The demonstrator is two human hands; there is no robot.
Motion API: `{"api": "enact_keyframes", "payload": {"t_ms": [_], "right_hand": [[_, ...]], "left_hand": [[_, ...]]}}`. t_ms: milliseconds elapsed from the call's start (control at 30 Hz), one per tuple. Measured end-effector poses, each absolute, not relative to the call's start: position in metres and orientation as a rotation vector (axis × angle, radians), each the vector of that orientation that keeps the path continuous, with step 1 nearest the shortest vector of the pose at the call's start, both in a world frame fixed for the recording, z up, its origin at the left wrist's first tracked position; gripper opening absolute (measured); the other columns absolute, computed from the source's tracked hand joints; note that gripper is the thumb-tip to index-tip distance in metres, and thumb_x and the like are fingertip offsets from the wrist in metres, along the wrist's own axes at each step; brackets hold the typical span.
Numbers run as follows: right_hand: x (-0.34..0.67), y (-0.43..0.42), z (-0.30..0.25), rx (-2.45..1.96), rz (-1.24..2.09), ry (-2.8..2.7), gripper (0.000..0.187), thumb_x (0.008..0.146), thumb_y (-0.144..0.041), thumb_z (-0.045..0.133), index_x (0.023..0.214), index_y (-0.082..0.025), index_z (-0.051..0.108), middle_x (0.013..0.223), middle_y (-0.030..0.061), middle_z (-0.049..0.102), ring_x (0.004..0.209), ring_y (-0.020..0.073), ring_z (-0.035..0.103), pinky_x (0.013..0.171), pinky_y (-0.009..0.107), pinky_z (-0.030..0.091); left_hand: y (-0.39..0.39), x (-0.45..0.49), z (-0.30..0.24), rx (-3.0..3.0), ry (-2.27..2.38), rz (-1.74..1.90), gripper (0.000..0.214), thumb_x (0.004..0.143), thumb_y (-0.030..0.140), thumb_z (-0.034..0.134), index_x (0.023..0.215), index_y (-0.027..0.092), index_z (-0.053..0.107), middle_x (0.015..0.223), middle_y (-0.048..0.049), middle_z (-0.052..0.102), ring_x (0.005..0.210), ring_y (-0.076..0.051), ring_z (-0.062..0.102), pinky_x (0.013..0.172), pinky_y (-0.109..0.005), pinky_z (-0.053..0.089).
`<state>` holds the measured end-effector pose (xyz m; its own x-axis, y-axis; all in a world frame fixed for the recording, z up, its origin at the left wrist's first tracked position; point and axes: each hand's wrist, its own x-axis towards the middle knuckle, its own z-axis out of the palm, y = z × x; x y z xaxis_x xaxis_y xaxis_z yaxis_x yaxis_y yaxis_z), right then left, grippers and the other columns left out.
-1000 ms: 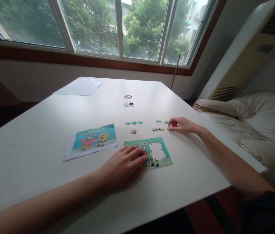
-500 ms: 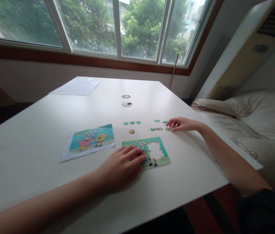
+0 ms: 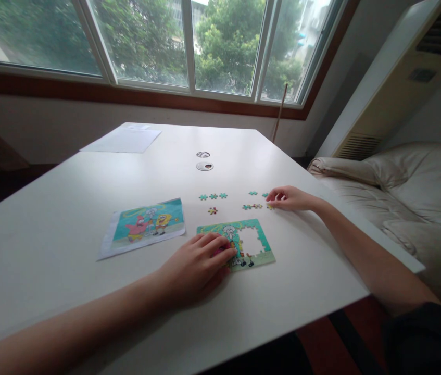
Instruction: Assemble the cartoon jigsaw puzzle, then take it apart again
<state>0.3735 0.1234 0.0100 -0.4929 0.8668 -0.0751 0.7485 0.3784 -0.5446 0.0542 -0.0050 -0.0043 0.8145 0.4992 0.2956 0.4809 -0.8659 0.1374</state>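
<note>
A small cartoon jigsaw puzzle lies on the white table with a gap in its right half. My left hand rests flat on the puzzle's left part, fingers stretched out. My right hand reaches to the loose pieces farther back, fingertips curled on a small piece at the table surface. More loose pieces lie in a row behind the puzzle, with one single piece nearer. A printed reference picture lies left of the puzzle.
A sheet of paper lies at the table's far left. Two round cable holes sit mid-table. A cream sofa stands right of the table. Windows run along the far wall.
My right hand shifted slightly among the loose pieces, its fingers curling down on one. My left hand stayed on the puzzle.
</note>
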Motion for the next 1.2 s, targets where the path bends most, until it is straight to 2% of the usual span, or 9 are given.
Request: {"api": "enact_keyframes", "payload": {"t_ms": [133, 233, 367, 567, 667, 800, 1067, 1200], "right_hand": [[0.355, 0.118, 0.002, -1.311, 0.551, -2.404, 0.024, 0.076, -0.035, 0.058, 0.088, -0.016, 0.067, 0.083, 0.0057, 0.064, 0.070, 0.0136, 0.054, 0.066, 0.026, 0.043], [0.348, 0.117, -0.002, -1.209, 0.504, -2.412, 0.018, 0.076, -0.030, 0.060, 0.086, -0.019, 0.069, 0.088, 0.0063, 0.062, 0.079, 0.0156, 0.056, 0.069, 0.027, 0.044], [0.352, 0.120, -0.005, -1.171, 0.573, -2.409, 0.020, 0.078, -0.027, 0.057, 0.090, -0.019, 0.071, 0.090, 0.0075, 0.060, 0.079, 0.0150, 0.056, 0.067, 0.026, 0.043], [0.361, 0.124, 0.004, -1.187, 0.570, -2.354, 0.028, 0.082, -0.029, 0.049, 0.100, -0.017, 0.068, 0.090, 0.0077, 0.061, 0.068, 0.0118, 0.052, 0.062, 0.026, 0.042], [0.363, 0.122, 0.009, -1.245, 0.540, -2.373, 0.029, 0.079, -0.036, 0.055, 0.096, -0.017, 0.068, 0.084, 0.0064, 0.064, 0.069, 0.0131, 0.052, 0.065, 0.027, 0.042], [0.363, 0.120, 0.009, -1.242, 0.584, -2.467, 0.036, 0.071, -0.042, 0.064, 0.097, -0.017, 0.068, 0.091, 0.0068, 0.063, 0.079, 0.0156, 0.054, 0.070, 0.028, 0.042], [0.359, 0.115, 0.012, -1.356, 0.651, -2.487, 0.033, 0.065, -0.035, 0.068, 0.092, -0.017, 0.063, 0.098, 0.0064, 0.059, 0.075, 0.0137, 0.049, 0.069, 0.027, 0.042], [0.356, 0.113, 0.015, -1.326, 0.736, -2.428, 0.028, 0.065, -0.035, 0.068, 0.083, -0.016, 0.059, 0.085, 0.0035, 0.060, 0.073, 0.0129, 0.049, 0.066, 0.026, 0.040]], "left_hand": [[-0.005, 0.055, -0.004, 2.938, 0.789, 0.514, 0.029, 0.088, 0.023, 0.040, 0.115, 0.020, 0.053, 0.110, -0.0091, 0.057, 0.100, -0.024, 0.051, 0.084, -0.042, 0.045], [-0.005, 0.055, -0.004, 2.936, 0.787, 0.516, 0.030, 0.088, 0.023, 0.041, 0.115, 0.020, 0.052, 0.110, -0.0093, 0.057, 0.100, -0.024, 0.051, 0.084, -0.041, 0.045], [-0.005, 0.055, -0.004, 2.933, 0.794, 0.497, 0.030, 0.089, 0.023, 0.040, 0.116, 0.020, 0.052, 0.111, -0.0093, 0.057, 0.101, -0.024, 0.051, 0.085, -0.042, 0.045], [-0.004, 0.054, -0.005, 2.937, 0.791, 0.540, 0.030, 0.087, 0.022, 0.042, 0.116, 0.021, 0.052, 0.110, -0.0094, 0.057, 0.100, -0.023, 0.052, 0.084, -0.040, 0.045], [-0.004, 0.054, -0.005, 2.939, 0.784, 0.544, 0.030, 0.088, 0.022, 0.041, 0.116, 0.020, 0.052, 0.110, -0.0097, 0.057, 0.100, -0.023, 0.052, 0.084, -0.041, 0.046], [-0.005, 0.054, -0.004, 2.939, 0.789, 0.506, 0.031, 0.088, 0.022, 0.041, 0.116, 0.020, 0.052, 0.111, -0.0098, 0.057, 0.101, -0.024, 0.051, 0.085, -0.042, 0.046], [-0.005, 0.055, -0.003, 2.943, 0.786, 0.507, 0.030, 0.089, 0.022, 0.039, 0.116, 0.020, 0.052, 0.110, -0.0096, 0.057, 0.100, -0.023, 0.051, 0.084, -0.041, 0.046], [-0.005, 0.055, -0.003, 2.947, 0.790, 0.510, 0.029, 0.089, 0.023, 0.039, 0.115, 0.019, 0.053, 0.110, -0.0096, 0.057, 0.099, -0.023, 0.051, 0.084, -0.041, 0.045]]}}
